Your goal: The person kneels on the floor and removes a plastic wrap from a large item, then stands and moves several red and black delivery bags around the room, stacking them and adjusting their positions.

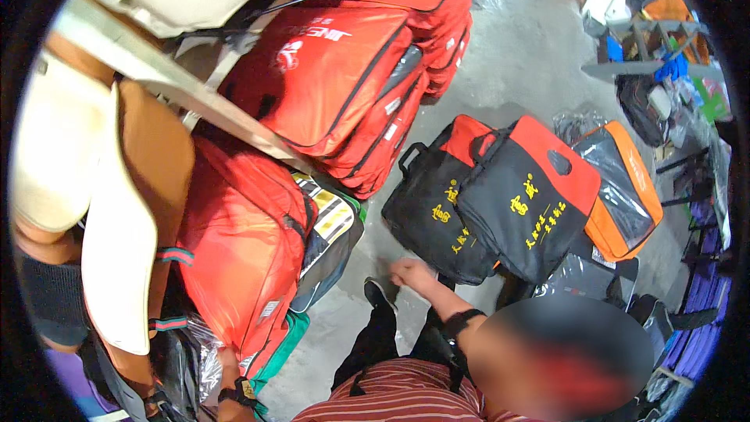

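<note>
My left hand [227, 357], with a black wristband, is at the lower left, closed on the bottom corner of a large red fabric bag [234, 217]; folds in the fabric run towards it. My right hand [412, 274], also with a black band on its wrist, hangs over the floor with fingers curled and nothing visible in it. Just beyond it lie two overlapping black-and-red bags [527, 205] with yellow writing. An orange bag [627, 187] with a clear plastic window lies partly under them. Beside the red bag stands a dark bag with a striped panel [331, 223].
Stacked red bags [328, 76] rise at the upper left behind a pale beam [176, 85]. Cream and brown curved padded pieces [120, 228] stand at the left. Purple folded goods [700, 305] line the right edge. A blurred patch hides the lower right.
</note>
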`<act>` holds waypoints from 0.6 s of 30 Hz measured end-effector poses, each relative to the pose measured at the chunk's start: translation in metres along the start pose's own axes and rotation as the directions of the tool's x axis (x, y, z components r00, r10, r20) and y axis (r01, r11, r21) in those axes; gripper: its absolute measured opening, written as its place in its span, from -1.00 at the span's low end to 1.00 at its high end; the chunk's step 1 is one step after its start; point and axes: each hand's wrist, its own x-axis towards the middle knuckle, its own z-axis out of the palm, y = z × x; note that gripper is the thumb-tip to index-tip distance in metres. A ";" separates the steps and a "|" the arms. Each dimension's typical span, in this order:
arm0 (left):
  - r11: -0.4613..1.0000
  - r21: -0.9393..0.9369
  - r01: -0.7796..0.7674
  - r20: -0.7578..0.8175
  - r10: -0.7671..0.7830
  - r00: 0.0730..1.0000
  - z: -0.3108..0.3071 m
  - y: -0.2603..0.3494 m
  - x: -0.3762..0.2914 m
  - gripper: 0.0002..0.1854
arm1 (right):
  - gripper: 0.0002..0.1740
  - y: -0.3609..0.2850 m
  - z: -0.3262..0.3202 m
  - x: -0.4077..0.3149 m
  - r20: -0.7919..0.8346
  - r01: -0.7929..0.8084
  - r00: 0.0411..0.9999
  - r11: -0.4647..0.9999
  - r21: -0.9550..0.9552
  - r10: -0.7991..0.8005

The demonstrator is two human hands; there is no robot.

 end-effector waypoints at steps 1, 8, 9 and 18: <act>0.829 -0.313 0.463 0.062 -0.469 0.881 0.011 0.001 0.001 -0.69 | -0.76 -0.007 0.020 0.025 0.065 0.002 0.998 0.992 -0.127 0.006; 0.436 -0.606 0.665 0.412 -0.544 0.731 0.004 -0.007 -0.011 -0.44 | -0.42 -0.114 0.193 0.094 0.102 0.401 0.916 0.896 -0.189 -0.388; 0.346 -0.705 0.619 0.390 -0.540 0.746 0.005 -0.013 -0.013 -0.46 | -0.36 -0.121 0.210 0.095 0.049 0.420 0.906 0.885 -0.199 -0.420; 0.515 -0.619 0.593 0.178 -0.643 0.745 0.048 -0.090 0.006 -0.42 | -0.58 -0.108 0.220 0.115 0.032 0.297 0.955 0.936 -0.188 -0.296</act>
